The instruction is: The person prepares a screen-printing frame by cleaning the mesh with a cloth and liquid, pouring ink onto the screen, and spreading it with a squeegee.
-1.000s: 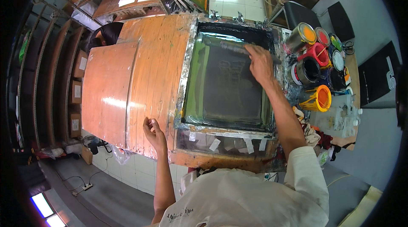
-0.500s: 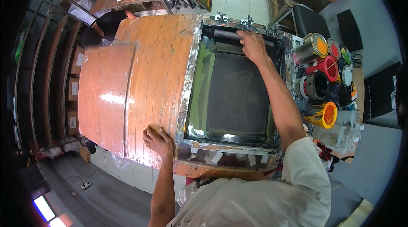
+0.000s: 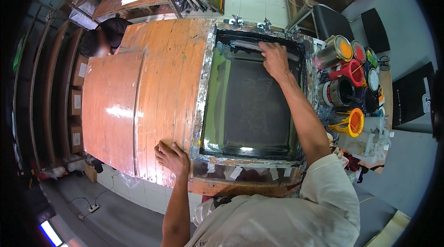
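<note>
Upper right of centre, the right hand (image 3: 276,60) had its grip clenched on the squeegee (image 3: 245,45), which had shifted toward the top edge of the screen (image 3: 202,99), baring more mesh (image 3: 254,113). Lower left of centre, the left hand (image 3: 172,157) had come down, empty, onto the wooden surface (image 3: 169,76).

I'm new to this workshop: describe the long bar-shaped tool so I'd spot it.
Find the wooden table, then the dark framed screen on its right. Near the screen's far end, the long bar runs crosswise. Unlike the metal clamps just beyond, it is gripped by the right hand.
</note>
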The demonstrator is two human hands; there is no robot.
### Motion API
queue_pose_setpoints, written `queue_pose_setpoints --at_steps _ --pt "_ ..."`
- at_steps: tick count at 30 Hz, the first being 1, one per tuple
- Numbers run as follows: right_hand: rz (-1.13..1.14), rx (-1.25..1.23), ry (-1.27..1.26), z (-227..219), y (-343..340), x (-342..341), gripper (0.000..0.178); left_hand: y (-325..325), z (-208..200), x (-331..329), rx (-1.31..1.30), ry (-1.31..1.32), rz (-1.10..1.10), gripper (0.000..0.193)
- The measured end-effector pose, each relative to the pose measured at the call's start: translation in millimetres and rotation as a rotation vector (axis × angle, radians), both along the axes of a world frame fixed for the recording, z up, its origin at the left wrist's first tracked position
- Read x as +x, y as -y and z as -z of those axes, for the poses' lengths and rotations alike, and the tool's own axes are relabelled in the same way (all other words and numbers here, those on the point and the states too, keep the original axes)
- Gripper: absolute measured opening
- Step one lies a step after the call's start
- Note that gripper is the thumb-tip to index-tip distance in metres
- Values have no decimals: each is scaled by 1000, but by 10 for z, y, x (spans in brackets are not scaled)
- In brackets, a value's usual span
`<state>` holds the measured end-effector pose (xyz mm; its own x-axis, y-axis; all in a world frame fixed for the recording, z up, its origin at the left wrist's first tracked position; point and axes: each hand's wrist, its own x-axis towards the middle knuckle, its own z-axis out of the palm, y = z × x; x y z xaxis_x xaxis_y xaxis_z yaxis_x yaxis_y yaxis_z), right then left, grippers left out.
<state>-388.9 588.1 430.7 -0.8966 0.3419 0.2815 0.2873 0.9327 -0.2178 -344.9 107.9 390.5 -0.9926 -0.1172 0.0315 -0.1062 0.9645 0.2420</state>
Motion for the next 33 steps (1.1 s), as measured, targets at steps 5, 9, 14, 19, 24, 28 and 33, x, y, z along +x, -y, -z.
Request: queue_pose_setpoints --at_steps 5,9,14,19,24,28,33 --pt "-11 -3 -10 -18 -16 -333 36 1 14 -12 -35 -33 32 62" --pt "-33 9 -43 20 -34 -153 36 4 28 -10 -61 -91 50 59" --pt "-6 -37 -46 -127 27 109 37 36 64 -1 -15 -26 23 63" --pt "1 57 -129 149 439 -54 48 -19 -37 1 6 9 9 63" --pt "8 -33 -29 -21 83 -444 42 12 12 -3 -33 -43 43 61" --pt "-28 -1 -36 34 41 -278 38 34 54 7 -80 -75 41 60" --pt "-27 -106 37 -34 -245 -138 36 16 -4 12 -28 -4 20 63"
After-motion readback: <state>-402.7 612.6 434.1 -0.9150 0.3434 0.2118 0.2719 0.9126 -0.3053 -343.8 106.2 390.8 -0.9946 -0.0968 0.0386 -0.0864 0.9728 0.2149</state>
